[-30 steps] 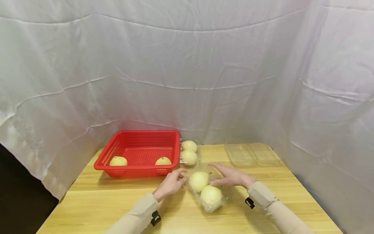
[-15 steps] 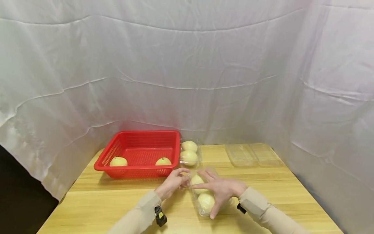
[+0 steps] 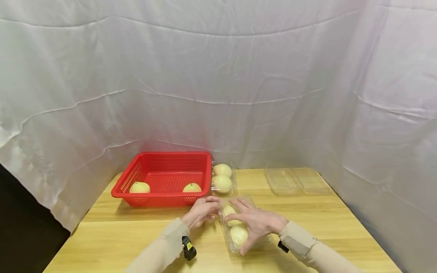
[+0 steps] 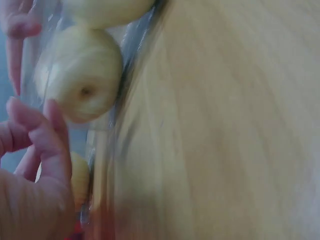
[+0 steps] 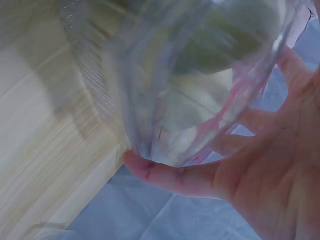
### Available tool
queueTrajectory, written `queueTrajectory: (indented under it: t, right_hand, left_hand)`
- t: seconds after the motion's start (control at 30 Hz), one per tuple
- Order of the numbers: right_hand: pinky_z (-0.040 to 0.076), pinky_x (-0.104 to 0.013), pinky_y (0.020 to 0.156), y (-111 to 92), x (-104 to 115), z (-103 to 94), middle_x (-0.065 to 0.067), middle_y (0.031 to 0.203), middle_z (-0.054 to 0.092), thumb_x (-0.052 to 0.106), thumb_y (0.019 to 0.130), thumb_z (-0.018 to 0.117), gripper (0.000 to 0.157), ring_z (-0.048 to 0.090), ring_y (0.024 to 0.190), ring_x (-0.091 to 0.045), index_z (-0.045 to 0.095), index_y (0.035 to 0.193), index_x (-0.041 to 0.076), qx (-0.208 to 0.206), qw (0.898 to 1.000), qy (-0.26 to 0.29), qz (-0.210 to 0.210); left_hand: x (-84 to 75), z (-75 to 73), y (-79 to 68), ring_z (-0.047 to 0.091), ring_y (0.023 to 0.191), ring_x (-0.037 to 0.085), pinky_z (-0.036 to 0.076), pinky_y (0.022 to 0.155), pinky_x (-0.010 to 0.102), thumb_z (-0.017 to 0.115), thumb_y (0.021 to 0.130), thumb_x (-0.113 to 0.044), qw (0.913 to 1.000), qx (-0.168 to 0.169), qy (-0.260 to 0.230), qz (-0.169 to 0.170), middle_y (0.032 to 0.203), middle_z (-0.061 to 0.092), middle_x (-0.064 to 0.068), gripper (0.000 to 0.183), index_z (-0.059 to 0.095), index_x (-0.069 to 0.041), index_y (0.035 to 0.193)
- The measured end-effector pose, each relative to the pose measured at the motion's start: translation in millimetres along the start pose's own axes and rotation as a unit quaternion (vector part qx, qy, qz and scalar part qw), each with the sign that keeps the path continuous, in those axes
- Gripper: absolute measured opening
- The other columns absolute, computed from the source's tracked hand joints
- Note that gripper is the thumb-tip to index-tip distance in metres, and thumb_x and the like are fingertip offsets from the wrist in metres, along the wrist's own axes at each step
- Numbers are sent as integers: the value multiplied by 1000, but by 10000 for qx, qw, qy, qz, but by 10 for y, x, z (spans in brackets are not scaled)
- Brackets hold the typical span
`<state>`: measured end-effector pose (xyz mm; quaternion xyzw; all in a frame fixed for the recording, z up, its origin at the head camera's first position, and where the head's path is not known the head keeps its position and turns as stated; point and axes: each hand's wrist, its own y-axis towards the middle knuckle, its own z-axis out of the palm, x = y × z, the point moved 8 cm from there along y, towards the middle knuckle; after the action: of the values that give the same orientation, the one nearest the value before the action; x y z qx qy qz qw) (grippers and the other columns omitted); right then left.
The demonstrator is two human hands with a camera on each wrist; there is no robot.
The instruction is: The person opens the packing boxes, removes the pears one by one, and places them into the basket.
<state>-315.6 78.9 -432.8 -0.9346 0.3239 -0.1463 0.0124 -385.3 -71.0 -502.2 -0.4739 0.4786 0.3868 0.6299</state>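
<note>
A clear plastic clamshell box (image 3: 233,242) with two round, pale-yellow fruits (image 3: 238,234) inside lies at an angle on the table in the head view. My left hand (image 3: 203,211) pinches the box's left edge near its far corner; in the left wrist view its curled fingers (image 4: 42,132) are at the plastic beside a fruit (image 4: 82,75). Across the top of the box spreads my right hand (image 3: 258,223), its fingers apart. The right wrist view shows its outstretched thumb (image 5: 175,180) along the lower edge of the clear plastic (image 5: 150,115).
To the left stands a red basket (image 3: 160,195) with two more fruits (image 3: 139,187) in it. A second clear box with two fruits (image 3: 222,183) sits against the basket's right side. An unfilled clear box (image 3: 297,181) lies unfolded at the back right of the wooden table (image 3: 129,235).
My right hand has moved left from the box's right side to over its top, fingers spread. The box has turned slightly and shifted left. My left hand has closed in on its edge.
</note>
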Motion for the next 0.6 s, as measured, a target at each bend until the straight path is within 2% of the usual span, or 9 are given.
queueTrajectory:
  t: [0.13, 0.37, 0.5, 0.6]
  right_hand:
    - [35, -73, 98, 15, -5, -10, -14, 164, 11, 63, 60, 84, 94, 12, 149, -42, 47, 141, 34, -72, 9999, 3, 72]
    - [35, -73, 98, 52, 7, -15, -13, 164, 12, 67, 59, 81, 92, 14, 149, -41, 47, 140, 37, -149, 9996, -58, 227]
    - [36, -74, 96, 44, 15, -11, -12, 164, 12, 66, 59, 81, 92, 13, 149, -41, 47, 140, 37, -191, 9995, -55, 239]
    - [36, -75, 95, 18, 7, -11, -12, 164, 13, 66, 59, 82, 92, 14, 149, -41, 48, 139, 37, -215, 9994, -32, 253]
  left_hand:
    - [-28, -13, 24, 62, 60, 8, 45, 50, 15, 66, 84, -3, 9981, -505, -300, 175, 81, 67, 3, 27, 66, 3, 110]
    - [-58, 11, 28, 55, 55, 6, 42, 48, 15, 61, 78, 2, 9946, -871, -527, 206, 71, 63, 1, 27, 67, 3, 104]
    - [-40, 4, 27, 56, 57, 7, 43, 48, 15, 63, 81, 2, 9947, -812, -587, 226, 72, 64, 1, 25, 68, 3, 106]
    - [0, 17, 45, 59, 61, 7, 45, 51, 15, 66, 86, -2, 9961, -460, -723, 195, 76, 67, 0, 24, 68, 2, 110]
